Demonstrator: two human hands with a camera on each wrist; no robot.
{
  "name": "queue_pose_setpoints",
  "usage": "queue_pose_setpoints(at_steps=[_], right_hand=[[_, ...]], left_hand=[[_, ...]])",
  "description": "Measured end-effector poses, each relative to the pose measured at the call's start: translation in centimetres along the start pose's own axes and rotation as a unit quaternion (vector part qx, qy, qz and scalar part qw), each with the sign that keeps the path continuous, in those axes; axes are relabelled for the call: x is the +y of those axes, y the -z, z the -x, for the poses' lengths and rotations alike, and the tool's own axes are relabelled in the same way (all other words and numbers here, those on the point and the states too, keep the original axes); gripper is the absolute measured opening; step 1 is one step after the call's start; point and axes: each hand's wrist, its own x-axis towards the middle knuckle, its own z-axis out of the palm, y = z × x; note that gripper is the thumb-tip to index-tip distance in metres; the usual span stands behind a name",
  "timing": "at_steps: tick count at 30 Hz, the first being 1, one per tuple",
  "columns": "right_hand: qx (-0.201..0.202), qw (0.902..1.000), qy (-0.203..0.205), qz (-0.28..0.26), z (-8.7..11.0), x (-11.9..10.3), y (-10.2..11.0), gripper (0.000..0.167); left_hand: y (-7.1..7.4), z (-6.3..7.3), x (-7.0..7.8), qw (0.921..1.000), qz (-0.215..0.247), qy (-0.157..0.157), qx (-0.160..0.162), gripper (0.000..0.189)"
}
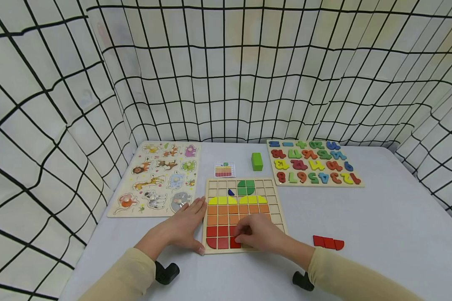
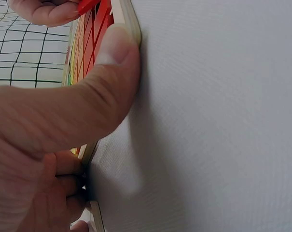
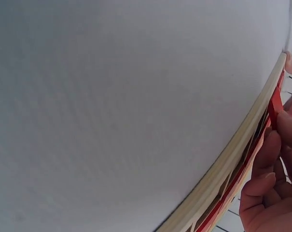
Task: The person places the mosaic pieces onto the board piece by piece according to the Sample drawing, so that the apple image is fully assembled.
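Note:
A wooden grid board (image 1: 273,190) lies in front of me, with red, orange, yellow and green tiles in its cells and a small dark blue piece (image 1: 231,192) near the top. My left hand (image 1: 184,228) lies along its left side, fingers extended; the thumb presses the near-left corner, as the left wrist view shows. Over the bottom rows, my right hand (image 1: 261,234) pinches a red tile (image 3: 275,106) between thumb and fingertips, tilted at the board's near edge. Part of the lower right cells is hidden behind this hand.
Right of the board lies a row of red tiles (image 1: 328,243). Behind it are a picture card (image 1: 224,169) and a green block (image 1: 257,161). An animal puzzle (image 1: 129,190) lies left, a number puzzle (image 1: 316,165) back right. Black netting (image 1: 226,100) surrounds the table.

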Motion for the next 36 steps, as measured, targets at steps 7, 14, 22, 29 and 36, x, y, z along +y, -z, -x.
queue_pose_setpoints(at_steps=[7,14,22,29,36], right_hand=[[0.016,0.9974,0.025,0.065,-0.1,-0.6,-0.4,0.005],[0.021,0.9966,0.024,0.076,0.1,-0.9,-0.4,0.003],[0.060,0.9958,-0.026,0.064,1.8,0.7,2.1,0.004],[0.086,0.9895,-0.100,0.059,5.7,5.2,6.4,0.011],[0.078,0.9807,-0.150,0.098,9.9,9.5,9.1,0.018]], left_hand=[[0.0,-0.1,0.0,1.0000,-0.003,-0.003,0.001,0.124],[0.0,-0.2,-0.1,1.0000,-0.004,-0.002,0.003,0.124],[-0.1,0.0,-0.1,1.0000,0.000,0.000,0.005,0.123],[-0.1,0.0,-0.1,1.0000,-0.001,0.000,0.004,0.123],[0.0,-0.2,0.1,1.0000,-0.005,0.000,0.001,0.122]])
